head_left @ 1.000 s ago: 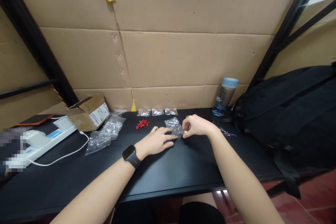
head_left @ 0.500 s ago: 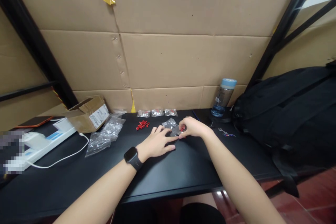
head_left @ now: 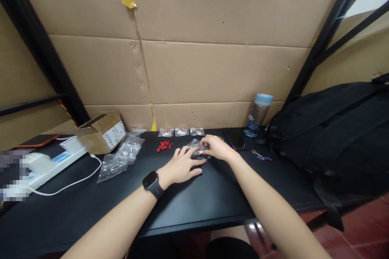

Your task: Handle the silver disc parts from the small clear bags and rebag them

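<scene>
A small clear plastic bag (head_left: 194, 143) lies on the black table, with a bit of red and something shiny showing at my right fingertips. My left hand (head_left: 180, 166), wearing a black watch (head_left: 152, 184), rests flat with fingers spread, its fingertips touching the bag's near side. My right hand (head_left: 216, 148) pinches at the bag's right side; what lies under its fingers is partly hidden. Left of the bag is a small pile of red cord-like pieces (head_left: 164, 145). Behind stand three filled clear packets (head_left: 181, 132) in a row.
At left are loose clear bags (head_left: 123, 156), an open cardboard box (head_left: 100, 133) and a white power strip (head_left: 57, 162) with a cable. To the right are a water bottle (head_left: 257, 115), a phone-like dark slab (head_left: 238, 143), a small charm (head_left: 261, 156) and a black backpack (head_left: 331, 133).
My right hand has moved slightly left onto the bag, and the red item formerly between its fingers now shows at the bag. My left hand stays nearly in place. The view has tilted slightly.
</scene>
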A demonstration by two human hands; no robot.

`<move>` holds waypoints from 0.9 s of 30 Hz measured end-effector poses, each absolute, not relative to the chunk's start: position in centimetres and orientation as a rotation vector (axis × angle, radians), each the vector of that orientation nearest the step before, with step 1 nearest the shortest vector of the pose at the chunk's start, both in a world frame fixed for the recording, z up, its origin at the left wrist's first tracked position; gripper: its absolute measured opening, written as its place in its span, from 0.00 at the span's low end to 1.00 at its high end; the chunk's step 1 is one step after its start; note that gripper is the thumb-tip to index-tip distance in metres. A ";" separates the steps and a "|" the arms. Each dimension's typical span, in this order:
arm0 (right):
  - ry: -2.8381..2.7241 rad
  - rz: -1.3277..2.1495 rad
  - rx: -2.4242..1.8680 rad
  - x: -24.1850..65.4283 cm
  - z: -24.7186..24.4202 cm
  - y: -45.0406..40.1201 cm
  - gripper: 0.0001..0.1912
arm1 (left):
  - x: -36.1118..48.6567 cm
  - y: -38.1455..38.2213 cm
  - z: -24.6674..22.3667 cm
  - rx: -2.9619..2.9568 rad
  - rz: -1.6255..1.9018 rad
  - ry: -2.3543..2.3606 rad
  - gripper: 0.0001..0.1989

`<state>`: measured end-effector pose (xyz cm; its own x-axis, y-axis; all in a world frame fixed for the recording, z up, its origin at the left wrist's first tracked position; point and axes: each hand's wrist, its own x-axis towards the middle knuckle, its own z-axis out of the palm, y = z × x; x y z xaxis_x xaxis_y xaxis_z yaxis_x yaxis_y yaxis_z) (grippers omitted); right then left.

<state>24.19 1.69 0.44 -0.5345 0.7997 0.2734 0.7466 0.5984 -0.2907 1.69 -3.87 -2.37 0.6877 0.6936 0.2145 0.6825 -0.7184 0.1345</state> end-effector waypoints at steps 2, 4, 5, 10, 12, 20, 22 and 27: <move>-2.410 0.126 -1.262 23.4 -0.3 1.8 0.12 | 1.7 -3.9 -2.4 2.839 0.381 1.168 0.21; -2.373 0.085 -1.272 22.7 -1.0 1.9 0.12 | 1.5 -3.8 -2.3 2.837 0.384 1.157 0.20; -2.353 0.080 -1.274 22.4 -1.3 2.1 0.12 | 1.4 -3.8 -2.2 2.840 0.389 1.142 0.20; -2.361 0.432 -1.069 22.9 -1.7 3.3 0.18 | 0.6 -3.1 -1.9 2.754 0.557 1.091 0.23; -2.305 0.709 -0.996 23.9 -1.6 3.8 0.17 | 0.6 -2.6 -1.9 2.666 0.722 1.169 0.27; -2.276 0.670 -0.973 25.1 -1.7 4.2 0.13 | 0.8 -1.0 -2.3 2.531 0.875 1.434 0.06; -2.280 0.654 -0.926 24.9 -1.6 4.2 0.10 | 0.5 -0.9 -2.2 2.476 0.882 1.432 0.09; -2.185 0.711 -1.069 24.2 -1.8 4.5 0.13 | 0.3 -0.6 -2.5 2.237 0.891 1.586 0.13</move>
